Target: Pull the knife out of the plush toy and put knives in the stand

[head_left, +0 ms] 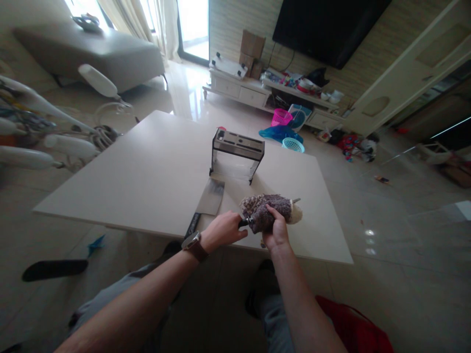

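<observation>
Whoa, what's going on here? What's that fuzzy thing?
A person is standing at a white table with both hands busy. The left hand grips a black handle, and the right hand holds a fuzzy brownish cloth against it. The cloth hides most of what's inside, but a thin grey tip pokes out at the far end. A cleaver lies on the table, and a slotted stand stands just beyond it.

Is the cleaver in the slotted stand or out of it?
Out: the cleaver lies flat on the table, blade and handle visible, in front of the slotted stand.
</observation>
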Motion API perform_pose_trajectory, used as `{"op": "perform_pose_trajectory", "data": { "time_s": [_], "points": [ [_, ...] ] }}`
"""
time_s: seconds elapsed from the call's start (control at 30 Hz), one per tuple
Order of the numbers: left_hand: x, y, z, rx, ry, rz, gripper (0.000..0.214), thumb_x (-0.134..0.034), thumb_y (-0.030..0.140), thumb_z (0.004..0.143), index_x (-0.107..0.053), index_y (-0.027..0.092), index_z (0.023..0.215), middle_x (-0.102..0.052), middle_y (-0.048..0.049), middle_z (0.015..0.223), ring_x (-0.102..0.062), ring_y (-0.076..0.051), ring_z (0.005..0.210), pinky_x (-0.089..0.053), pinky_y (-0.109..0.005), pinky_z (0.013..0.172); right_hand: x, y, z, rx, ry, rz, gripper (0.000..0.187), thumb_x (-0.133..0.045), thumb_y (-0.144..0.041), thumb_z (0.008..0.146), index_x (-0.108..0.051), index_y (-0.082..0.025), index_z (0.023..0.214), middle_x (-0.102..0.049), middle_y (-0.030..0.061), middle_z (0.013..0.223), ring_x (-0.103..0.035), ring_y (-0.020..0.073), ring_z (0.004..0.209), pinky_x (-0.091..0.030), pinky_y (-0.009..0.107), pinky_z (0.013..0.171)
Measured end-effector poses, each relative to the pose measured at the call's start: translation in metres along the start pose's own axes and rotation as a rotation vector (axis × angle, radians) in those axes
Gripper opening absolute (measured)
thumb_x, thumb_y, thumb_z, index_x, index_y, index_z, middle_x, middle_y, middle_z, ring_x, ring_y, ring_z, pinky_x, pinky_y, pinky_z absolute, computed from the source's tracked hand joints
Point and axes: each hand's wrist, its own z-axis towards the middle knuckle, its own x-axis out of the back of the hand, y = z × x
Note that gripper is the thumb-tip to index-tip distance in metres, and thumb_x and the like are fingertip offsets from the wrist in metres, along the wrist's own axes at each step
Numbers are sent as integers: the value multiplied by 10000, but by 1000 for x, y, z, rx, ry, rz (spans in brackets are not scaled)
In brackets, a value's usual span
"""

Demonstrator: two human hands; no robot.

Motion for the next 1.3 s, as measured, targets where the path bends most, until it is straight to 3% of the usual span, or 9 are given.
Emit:
{"op": "perform_pose_trajectory", "data": {
  "time_s": [0.6, 0.93, 1.3],
  "points": [
    [-1, 0, 1, 5, -29, -4, 267, -629, 400, 841, -745, 173, 761, -745, -133, 780, -712, -250, 727, -494, -301, 644, 3, 3, 4, 16, -2, -23, 324, -775, -166, 660, -736, -160, 982, -802, 33, 901, -751, 194, 819, -623, 309, 793],
    [2, -1, -1, -24, 14, -73, 321, -631, 465, 881, -752, 175, 948, -776, -139, 931, -745, -281, 880, -521, -299, 743, 4, 26, 3, 132, 6, -46, 450, -844, -179, 595, -730, -156, 1030, -798, 42, 982, -746, 195, 891, -611, 308, 831],
    [2, 5, 2, -52, 14, -80, 301, -621, 447, 888, -743, 179, 947, -778, -134, 947, -745, -264, 883, -503, -269, 703, 6, 21, 3, 120, 10, -61, 411, -818, -212, 629, -720, -154, 1024, -796, 29, 925, -739, 171, 784, -619, 284, 767]
  ]
}}
